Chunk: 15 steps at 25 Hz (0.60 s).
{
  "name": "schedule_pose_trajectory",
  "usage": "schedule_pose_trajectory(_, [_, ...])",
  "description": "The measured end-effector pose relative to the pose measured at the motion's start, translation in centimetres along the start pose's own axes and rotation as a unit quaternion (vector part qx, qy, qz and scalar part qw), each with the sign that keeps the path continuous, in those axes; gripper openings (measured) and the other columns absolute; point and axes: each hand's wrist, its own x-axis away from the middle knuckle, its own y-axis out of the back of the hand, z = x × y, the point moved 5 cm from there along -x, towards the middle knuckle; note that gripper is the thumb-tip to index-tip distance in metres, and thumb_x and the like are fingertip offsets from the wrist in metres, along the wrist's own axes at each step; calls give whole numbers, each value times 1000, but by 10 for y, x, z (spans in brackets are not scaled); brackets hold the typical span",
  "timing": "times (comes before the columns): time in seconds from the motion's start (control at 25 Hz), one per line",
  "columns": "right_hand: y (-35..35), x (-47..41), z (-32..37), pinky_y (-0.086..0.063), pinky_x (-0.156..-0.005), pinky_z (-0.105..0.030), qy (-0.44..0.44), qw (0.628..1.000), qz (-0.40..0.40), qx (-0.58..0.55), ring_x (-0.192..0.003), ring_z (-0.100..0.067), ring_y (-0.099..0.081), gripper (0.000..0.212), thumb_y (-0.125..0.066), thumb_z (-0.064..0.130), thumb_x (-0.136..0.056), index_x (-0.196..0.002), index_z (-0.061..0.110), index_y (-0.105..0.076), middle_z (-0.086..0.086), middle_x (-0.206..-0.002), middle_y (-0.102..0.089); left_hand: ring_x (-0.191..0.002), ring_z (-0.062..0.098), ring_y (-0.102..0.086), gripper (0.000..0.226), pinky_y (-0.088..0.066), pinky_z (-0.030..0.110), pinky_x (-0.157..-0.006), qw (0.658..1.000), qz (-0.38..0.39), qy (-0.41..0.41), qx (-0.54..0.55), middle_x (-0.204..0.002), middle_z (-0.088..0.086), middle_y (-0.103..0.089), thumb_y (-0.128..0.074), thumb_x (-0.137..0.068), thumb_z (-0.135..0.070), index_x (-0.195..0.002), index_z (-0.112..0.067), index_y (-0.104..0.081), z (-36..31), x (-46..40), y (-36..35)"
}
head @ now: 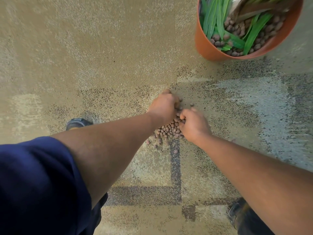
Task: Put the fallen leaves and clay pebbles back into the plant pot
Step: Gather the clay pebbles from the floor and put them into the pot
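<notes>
A heap of brown clay pebbles (170, 129) lies on the carpet at the centre of the view, with a few strays around its edges. My left hand (163, 106) is curled over the far side of the heap, fingers down among the pebbles. My right hand (193, 124) is closed around pebbles at the heap's right side. The orange plant pot (205, 46) stands at the top right, holding green leaves (218, 19) and more clay pebbles. I see no loose leaves on the floor.
Patterned beige and grey carpet (101, 56) covers the whole floor. My shoes show at the left (77, 123) and the lower right (237, 211). A dark blue sleeve (33, 175) fills the lower left.
</notes>
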Motion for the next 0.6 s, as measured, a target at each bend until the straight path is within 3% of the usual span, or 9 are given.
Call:
schedule_pose_trajectory(0.08, [3,2,-1,-57,-94,-33,-9,1000,-8,-3,-95,-20,-62,12,-71,13,-93,-87,16,-62,1,-109,-56,-92,10,-58,25,-50,16,-70,1000,5,22,6,-97,-7,-51,-68,-92,-5,-75,-22,-61,0,0,4])
schedule_pose_trajectory(0.16, [9,3,-7,-59,-82,-27,-59,997,-21,-51,-89,-20,-66,16,-73,13,-92,-83,18,-61,2,-107,-60,-86,7,-60,20,-51,14,-64,999,6,38,21,-90,-4,-53,-68,-91,-3,-79,-18,-66,3,0,4])
schedule_pose_trajectory(0.24, [17,6,-11,-64,-68,-29,-105,985,-28,-137,-79,-20,-70,18,-76,10,-89,-85,20,-63,3,-99,-63,-86,9,-66,19,-57,16,-66,996,-2,61,67,-89,1,-62,-69,-91,-3,-82,-19,-67,9,1,5])
schedule_pose_trajectory(0.36, [28,13,-14,-60,-61,-24,-163,943,-48,-286,-73,-14,-66,23,-75,0,-87,-91,19,-63,0,-94,-66,-85,9,-71,15,-59,15,-71,984,-21,103,144,-88,2,-69,-70,-91,-3,-84,-16,-69,11,8,12])
schedule_pose_trajectory(0.48, [49,23,-10,-62,-74,-29,-218,879,-61,-419,-79,-18,-65,23,-70,-7,-86,-96,12,-65,-6,-99,-69,-87,11,-74,15,-61,20,-74,968,-46,107,221,-87,2,-71,-74,-89,-4,-81,-15,-70,-3,19,27])
schedule_pose_trajectory(0.6, [102,31,5,-62,-87,-37,-183,805,-99,-556,-87,-21,-66,21,-68,-10,-86,-89,10,-64,-4,-90,-68,-78,16,-74,12,-62,25,-71,947,-101,30,303,-87,1,-73,-77,-87,-5,-84,-15,-71,-45,25,63])
